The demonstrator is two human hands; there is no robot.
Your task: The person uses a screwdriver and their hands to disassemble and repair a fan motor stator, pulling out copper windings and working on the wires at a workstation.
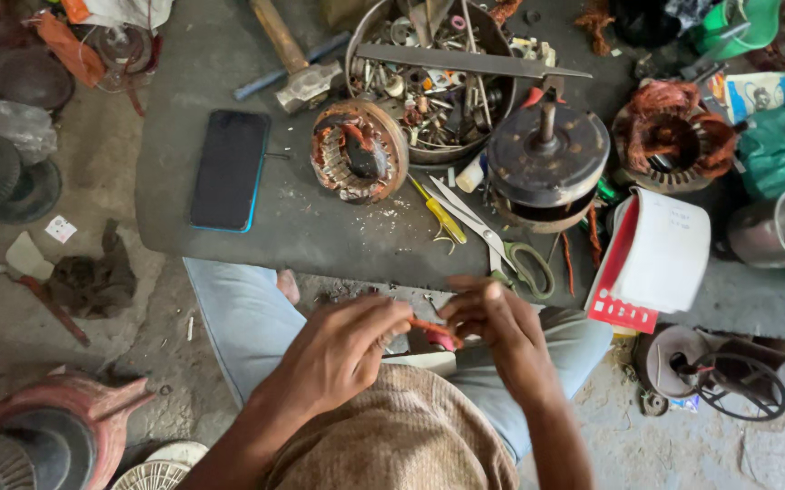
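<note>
Both hands raised over the lap, fingertips meeting. Left hand (342, 349) and right hand (492, 322) each pinch an end of a short orange wire piece (430, 328), just below the workbench (320, 231) edge.

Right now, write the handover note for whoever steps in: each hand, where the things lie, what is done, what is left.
Left hand: fingers pinched on one end of a thin orange-red strip, held above the lap.
Right hand: fingers closed on the strip's other end; both hands meet over the knees.
On the grey slab: wound stator, dark motor housing, scissors, yellow-handled screwdriver, phone, pan of small parts, hammer.
Done: the stator lies apart from the housing.
Left: the strip is not yet fitted anywhere; the scissors lie untouched.
</note>
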